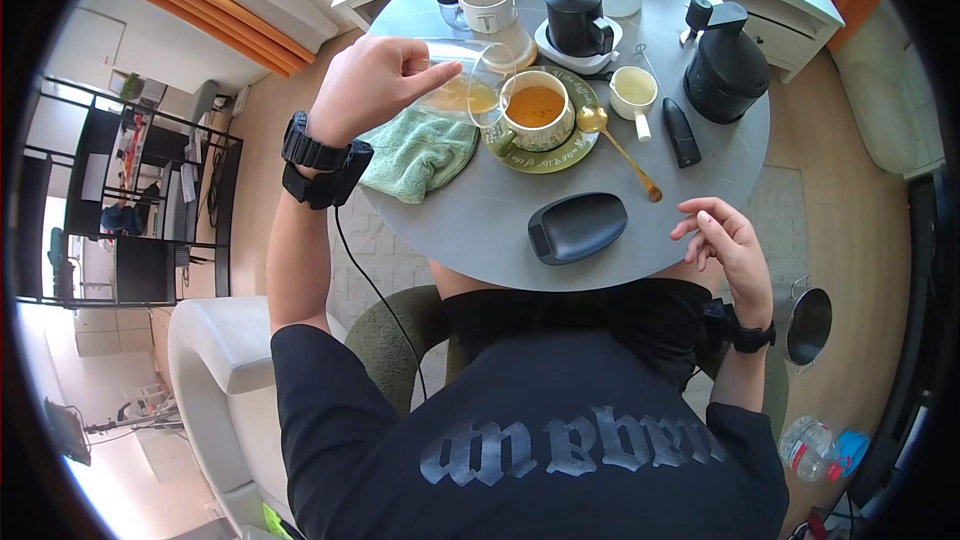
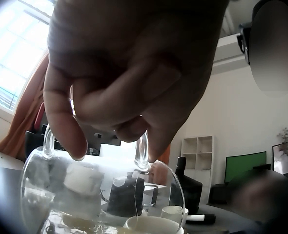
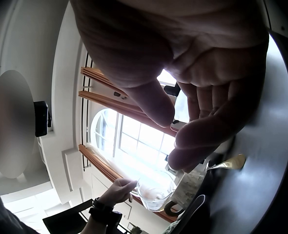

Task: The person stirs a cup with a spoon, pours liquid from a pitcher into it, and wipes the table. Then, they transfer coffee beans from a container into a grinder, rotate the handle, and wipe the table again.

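My left hand grips the glass handle of a clear glass pitcher, tipped onto its side toward a patterned teacup. Amber liquid lies along the pitcher's lower wall, and its rim overlaps the cup's left edge in the head view. Orange-brown liquid fills much of the cup, which stands on a green saucer with lettering. A gold spoon leans on the saucer's right rim. Holding nothing, my right hand hovers by the table's right front edge, fingers loosely bent.
A green cloth lies below the pitcher. Nearest me is a black oval dish. A small white handled cup, a black frother-like stick and a black grinder stand right; a black kettle and white mug behind.
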A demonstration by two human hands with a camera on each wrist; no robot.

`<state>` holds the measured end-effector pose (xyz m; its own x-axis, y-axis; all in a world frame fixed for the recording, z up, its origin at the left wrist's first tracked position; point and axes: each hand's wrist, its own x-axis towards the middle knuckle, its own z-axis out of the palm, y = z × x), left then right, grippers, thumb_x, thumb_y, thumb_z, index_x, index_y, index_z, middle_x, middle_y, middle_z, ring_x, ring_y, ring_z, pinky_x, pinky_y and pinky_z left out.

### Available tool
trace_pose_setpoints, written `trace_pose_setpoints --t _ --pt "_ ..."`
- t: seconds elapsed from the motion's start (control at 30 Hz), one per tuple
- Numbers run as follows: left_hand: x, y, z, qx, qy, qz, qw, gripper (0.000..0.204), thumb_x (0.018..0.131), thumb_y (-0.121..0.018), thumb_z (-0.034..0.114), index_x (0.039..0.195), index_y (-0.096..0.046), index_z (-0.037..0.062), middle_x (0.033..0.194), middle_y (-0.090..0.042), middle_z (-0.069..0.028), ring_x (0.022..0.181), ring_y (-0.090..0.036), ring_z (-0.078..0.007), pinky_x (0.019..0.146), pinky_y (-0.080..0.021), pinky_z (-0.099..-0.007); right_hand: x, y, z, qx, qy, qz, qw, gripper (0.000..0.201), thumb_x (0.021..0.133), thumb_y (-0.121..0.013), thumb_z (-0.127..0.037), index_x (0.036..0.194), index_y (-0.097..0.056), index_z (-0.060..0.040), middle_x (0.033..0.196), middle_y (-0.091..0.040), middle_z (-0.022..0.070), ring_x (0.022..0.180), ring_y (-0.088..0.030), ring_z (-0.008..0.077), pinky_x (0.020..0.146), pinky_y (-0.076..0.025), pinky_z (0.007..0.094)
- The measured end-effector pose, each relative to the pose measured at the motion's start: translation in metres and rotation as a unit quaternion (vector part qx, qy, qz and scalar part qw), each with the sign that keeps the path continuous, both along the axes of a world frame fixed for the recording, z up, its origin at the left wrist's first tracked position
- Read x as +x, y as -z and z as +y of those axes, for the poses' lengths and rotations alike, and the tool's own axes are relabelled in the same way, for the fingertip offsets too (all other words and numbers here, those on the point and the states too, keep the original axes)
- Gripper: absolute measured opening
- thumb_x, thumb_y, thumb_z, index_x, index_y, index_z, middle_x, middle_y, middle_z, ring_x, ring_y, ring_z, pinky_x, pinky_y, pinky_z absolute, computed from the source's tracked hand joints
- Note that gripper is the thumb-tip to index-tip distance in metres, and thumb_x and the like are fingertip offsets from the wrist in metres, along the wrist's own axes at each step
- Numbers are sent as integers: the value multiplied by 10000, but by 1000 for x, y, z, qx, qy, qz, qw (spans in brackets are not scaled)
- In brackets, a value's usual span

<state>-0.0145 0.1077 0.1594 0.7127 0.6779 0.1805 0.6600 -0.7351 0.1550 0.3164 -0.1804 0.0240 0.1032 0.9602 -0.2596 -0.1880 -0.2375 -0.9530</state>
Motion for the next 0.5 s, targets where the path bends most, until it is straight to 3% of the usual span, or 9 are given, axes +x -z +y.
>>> trace_pose_setpoints --t 0.5 --pt "7 0 0 10 7 3 1000 584 921 -713 506 604 -585 33 509 -436 -14 472 -385 -136 471 -317 -298 2 1 -1 5 0 4 1000 289 1074 -491 -187 1245 -612 12 980 -720 110 701 -639 58 606 -497 172"
